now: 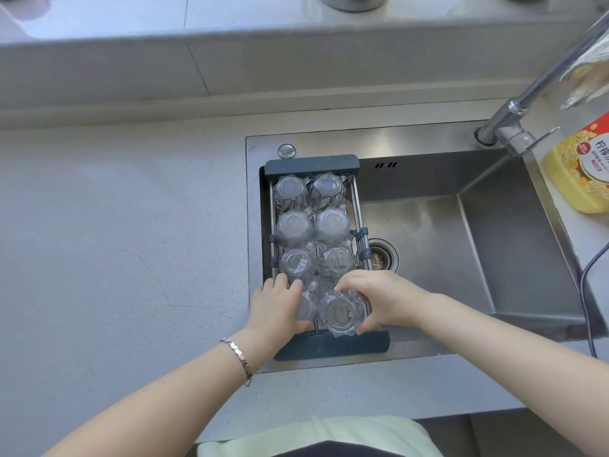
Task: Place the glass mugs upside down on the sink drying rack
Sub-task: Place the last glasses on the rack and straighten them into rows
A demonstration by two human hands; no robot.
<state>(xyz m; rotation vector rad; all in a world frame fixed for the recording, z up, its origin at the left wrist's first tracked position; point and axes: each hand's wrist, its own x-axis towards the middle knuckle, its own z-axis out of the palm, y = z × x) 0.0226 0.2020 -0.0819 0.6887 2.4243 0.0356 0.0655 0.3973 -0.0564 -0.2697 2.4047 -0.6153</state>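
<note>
A dark-framed drying rack (pixel 311 162) spans the left end of the steel sink. Several clear glass mugs stand upside down on it in two columns, such as the back-left mug (pixel 290 192) and a mug with a label on its base (pixel 297 264). My right hand (pixel 379 300) grips the nearest right mug (pixel 341 313), bottom up, at the rack's front end. My left hand (pixel 275 305) wraps around the nearest left mug (pixel 306 306), which is partly hidden by the fingers.
The open sink basin (pixel 438 245) with its drain lies right of the rack. A metal faucet (pixel 514 107) reaches in from the upper right, next to a yellow dish soap bottle (pixel 580 173). Grey countertop (pixel 115 242) stretches left. A dark cable (pixel 590 291) hangs at the right.
</note>
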